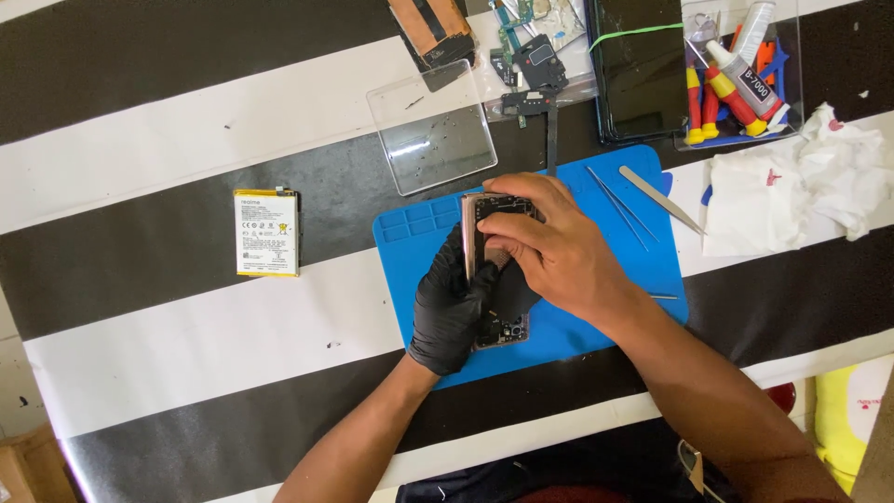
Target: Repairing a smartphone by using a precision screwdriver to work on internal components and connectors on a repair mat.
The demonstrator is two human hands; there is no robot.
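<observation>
Together one gloved left hand (453, 307) and one bare right hand (549, 247) grip one opened phone (489, 244) on one blue mat (410, 244)

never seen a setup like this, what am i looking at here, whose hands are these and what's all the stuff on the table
This is one picture from a camera worn on a person's head, looking down at their own two hands. The left hand in a black glove and the bare right hand together hold an opened rose-gold phone body over a blue rubber work mat. On the black-and-white striped tablecloth lie a white and yellow flat battery, a clear plastic lid, metal tweezers, a clear tub of red and yellow screwdrivers and crumpled white tissue.
</observation>
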